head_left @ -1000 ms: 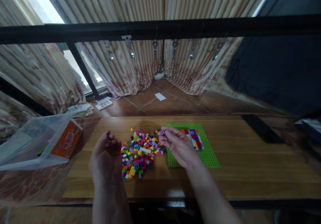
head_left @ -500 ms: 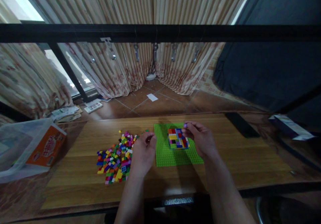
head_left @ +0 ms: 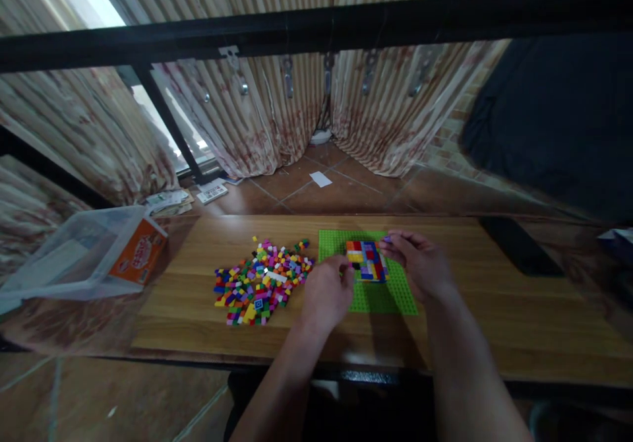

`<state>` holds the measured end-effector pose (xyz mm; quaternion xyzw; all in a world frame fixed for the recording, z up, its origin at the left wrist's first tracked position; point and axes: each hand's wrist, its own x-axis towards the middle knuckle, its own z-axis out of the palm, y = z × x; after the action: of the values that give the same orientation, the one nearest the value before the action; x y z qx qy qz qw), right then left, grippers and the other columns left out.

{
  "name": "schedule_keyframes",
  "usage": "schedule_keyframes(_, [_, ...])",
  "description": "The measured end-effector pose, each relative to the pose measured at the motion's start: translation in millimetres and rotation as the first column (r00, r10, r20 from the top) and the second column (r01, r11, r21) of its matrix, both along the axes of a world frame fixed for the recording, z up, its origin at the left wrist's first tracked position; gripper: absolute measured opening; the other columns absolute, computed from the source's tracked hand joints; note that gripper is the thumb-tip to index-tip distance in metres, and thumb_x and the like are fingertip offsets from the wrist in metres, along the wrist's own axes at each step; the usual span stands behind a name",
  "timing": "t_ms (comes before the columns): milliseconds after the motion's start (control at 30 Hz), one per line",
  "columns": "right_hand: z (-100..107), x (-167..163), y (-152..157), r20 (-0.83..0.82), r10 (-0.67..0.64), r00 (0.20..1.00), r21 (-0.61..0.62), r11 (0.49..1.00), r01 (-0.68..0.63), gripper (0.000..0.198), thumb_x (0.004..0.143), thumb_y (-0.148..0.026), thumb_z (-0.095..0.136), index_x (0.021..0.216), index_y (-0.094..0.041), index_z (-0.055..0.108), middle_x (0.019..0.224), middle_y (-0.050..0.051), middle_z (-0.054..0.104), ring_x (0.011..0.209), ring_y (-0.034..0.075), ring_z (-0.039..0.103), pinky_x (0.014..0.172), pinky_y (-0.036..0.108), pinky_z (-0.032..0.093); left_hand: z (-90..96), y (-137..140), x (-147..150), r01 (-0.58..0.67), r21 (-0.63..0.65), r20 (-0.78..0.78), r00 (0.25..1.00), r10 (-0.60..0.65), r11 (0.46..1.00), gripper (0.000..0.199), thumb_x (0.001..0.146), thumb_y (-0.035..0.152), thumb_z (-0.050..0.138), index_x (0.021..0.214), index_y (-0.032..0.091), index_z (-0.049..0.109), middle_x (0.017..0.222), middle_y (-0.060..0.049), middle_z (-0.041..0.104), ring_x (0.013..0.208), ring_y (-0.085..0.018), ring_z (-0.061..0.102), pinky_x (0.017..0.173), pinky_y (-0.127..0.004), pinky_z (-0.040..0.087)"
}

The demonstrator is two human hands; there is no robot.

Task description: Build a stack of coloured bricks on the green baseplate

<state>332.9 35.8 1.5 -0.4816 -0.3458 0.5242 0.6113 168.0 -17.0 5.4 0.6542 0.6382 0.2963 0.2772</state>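
Building seems to be at a piece-adding step. At far left sits a clear bin (head_left: 82, 247), then a pile of loose bricks (head_left: 270, 284). My left hand (head_left: 327, 291) curls by the near left edge of the multicoloured block (head_left: 368, 258); I cannot tell whether it grips anything. The block rests on a green baseplate (head_left: 388, 302). Near its far right corner, my right hand (head_left: 426, 265) pinches a purple piece (head_left: 387, 238); seating that likely calls for careful lining-up.

Striped curtains (head_left: 277, 112) were seen at twelve o'clock behind a black rail (head_left: 316, 30), dark cloth (head_left: 554, 125) at two. Papers (head_left: 169, 199) were piled at nine, a black slab (head_left: 520, 247) laid at three.
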Motion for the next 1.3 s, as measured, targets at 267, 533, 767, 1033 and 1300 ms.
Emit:
schedule_keyframes(267, [-2,-21,-9,0.191,0.197,0.962,-0.033,0.980,-0.195,0.026,0.060,-0.034,0.080,0.081,-0.019,0.074,0.072,0.001,0.072,0.062,0.012,0.064,0.061,0.026,0.052,-2.7,6,-7,-0.030,0.041,0.031,0.999,0.029,0.999,0.022,0.086,0.022,0.048,0.093,0.019,0.069,0.084,-0.006,0.071,0.074,-0.017,0.064,0.070,-0.027,0.045])
schedule_keyframes(533, [-15,-71,-27,0.531,0.415,0.739,-0.025,0.879,-0.476,0.015,0.073,-0.023,0.066,0.085,-0.018,0.074,0.079,0.003,0.073,0.070,0.016,0.065,0.069,0.030,0.049,2.9,7,-107,-0.243,0.026,-0.090,0.966,0.244,0.970,0.022,0.079,0.018,0.050,0.075,0.016,0.071,0.070,-0.003,0.067,0.068,-0.015,0.058,0.064,-0.024,0.039])
schedule_keyframes(767, [-12,-101,-41,0.831,0.426,0.356,-0.138,0.779,-0.611,0.018,0.078,-0.010,0.059,0.087,-0.017,0.073,0.090,0.006,0.071,0.081,0.017,0.062,0.076,0.030,0.045,-3.2,-6,-144,-0.356,-0.102,-0.153,0.928,0.339,0.929,0.021,0.072,0.016,0.052,0.075,0.012,0.072,0.063,-0.001,0.065,0.062,-0.014,0.056,0.059,-0.022,0.037])
schedule_keyframes(1033, [-22,-113,-45,0.903,0.354,0.244,-0.174,0.819,-0.546,0.015,0.073,-0.007,0.064,0.085,-0.016,0.067,0.084,0.004,0.067,0.077,0.016,0.060,0.072,0.028,0.043,1.8,-11,-150,-0.391,-0.106,-0.153,0.915,0.373,0.914,0.022,0.075,0.021,0.051,0.074,0.014,0.072,0.062,-0.001,0.063,0.064,-0.014,0.056,0.059,-0.023,0.035])
schedule_keyframes(1300, [-27,-132,-56,0.905,0.291,0.311,-0.048,0.795,-0.605,0.007,0.084,-0.016,0.058,0.083,-0.019,0.063,0.085,0.003,0.063,0.080,0.016,0.058,0.074,0.028,0.043,3.4,-14,-158,-0.592,0.057,0.187,0.798,0.574,0.804,0.027,0.074,0.032,0.056,0.085,0.013,0.072,0.070,-0.003,0.068,0.065,-0.015,0.060,0.060,-0.023,0.041])
